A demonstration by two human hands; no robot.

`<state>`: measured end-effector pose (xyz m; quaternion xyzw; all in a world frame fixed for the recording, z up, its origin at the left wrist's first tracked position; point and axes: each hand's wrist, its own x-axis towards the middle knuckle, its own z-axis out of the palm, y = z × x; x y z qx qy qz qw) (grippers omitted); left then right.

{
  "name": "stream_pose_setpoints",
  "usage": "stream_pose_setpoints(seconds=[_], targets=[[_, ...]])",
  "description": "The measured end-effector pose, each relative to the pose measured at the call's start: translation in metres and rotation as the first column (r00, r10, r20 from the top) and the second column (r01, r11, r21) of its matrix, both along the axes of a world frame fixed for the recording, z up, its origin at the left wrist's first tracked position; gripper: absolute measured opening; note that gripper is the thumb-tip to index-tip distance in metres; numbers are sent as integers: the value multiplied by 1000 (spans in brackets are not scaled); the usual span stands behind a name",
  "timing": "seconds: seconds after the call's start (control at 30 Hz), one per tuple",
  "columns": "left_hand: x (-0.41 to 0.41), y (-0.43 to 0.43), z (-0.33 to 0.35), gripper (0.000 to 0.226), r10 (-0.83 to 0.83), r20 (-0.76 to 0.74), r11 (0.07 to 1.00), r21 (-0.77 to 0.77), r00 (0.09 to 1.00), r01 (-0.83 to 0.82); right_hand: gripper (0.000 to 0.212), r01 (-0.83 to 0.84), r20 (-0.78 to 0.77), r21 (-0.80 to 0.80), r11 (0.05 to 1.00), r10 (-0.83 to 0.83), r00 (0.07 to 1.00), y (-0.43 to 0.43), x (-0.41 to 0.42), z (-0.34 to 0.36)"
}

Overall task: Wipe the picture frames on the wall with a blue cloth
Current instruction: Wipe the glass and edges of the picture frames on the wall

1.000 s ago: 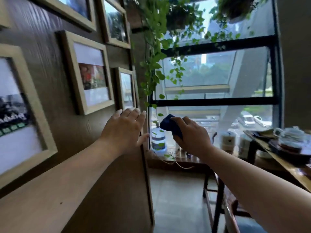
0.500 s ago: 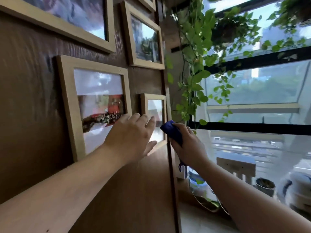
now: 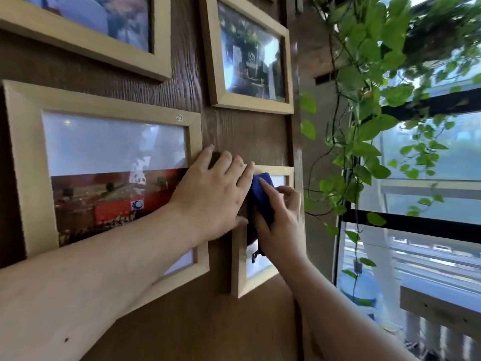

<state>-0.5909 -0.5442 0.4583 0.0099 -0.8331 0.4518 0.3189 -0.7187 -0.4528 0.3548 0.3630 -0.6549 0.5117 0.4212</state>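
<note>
Several light wooden picture frames hang on a dark brown wood wall (image 3: 242, 134). A small frame (image 3: 238, 269) sits low near the wall's right edge. My right hand (image 3: 279, 220) holds a folded blue cloth (image 3: 261, 195) pressed against the upper part of that small frame. My left hand (image 3: 213, 194) lies flat, fingers spread, on the wall between the small frame and the large frame with a red picture (image 3: 28, 162), touching the top left corner of the small frame. Another frame (image 3: 217, 74) hangs above.
A fourth frame (image 3: 86, 45) hangs at the top left. Trailing green vines (image 3: 364, 131) hang just right of the wall edge, in front of a large window with black bars (image 3: 416, 225). A wooden ledge (image 3: 440, 308) sits low at the right.
I have come closer to the wall and the view has turned left. Both hands moved up to the small frame; the cloth now rests on it and my left hand on the wall.
</note>
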Motion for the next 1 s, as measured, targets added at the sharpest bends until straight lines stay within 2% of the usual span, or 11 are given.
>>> stream_pose_setpoints(seconds=[0.1,0.23,0.33,0.47,0.57,0.67,0.73,0.8,0.87,1.0], targets=[[-7,-2,-4,99,61,-7,998,-17,998,-61,59,12,-103,41,999,-8,995,-7,-3,-5],[-13,-3,-6,97,85,-9,996,-22,996,-85,55,214,-190,121,969,-189,963,4,-28,-5],[-13,-2,-6,99,79,6,997,0,997,-79,53,316,-110,183,931,-300,948,16,-51,-9],[-14,-1,-7,101,79,38,997,12,996,-80,54,371,38,208,905,-387,921,25,-68,-12],[-15,0,-7,100,75,36,997,14,997,-75,59,281,78,205,937,-302,950,16,-57,-11],[-15,1,-8,98,74,28,997,18,997,-74,64,126,-12,189,974,-126,992,6,-31,-15],[-16,1,-8,96,73,26,997,25,997,-73,63,111,-106,210,971,-90,990,5,-20,-18],[-16,1,-7,93,74,33,996,37,997,-75,62,160,-147,221,962,-130,981,8,-24,-20],[-16,1,-7,92,79,41,996,40,996,-81,62,222,-107,230,948,-202,974,12,-38,-26],[-16,1,-7,92,89,45,995,38,995,-91,62,268,126,212,940,-298,946,19,-58,-39]])
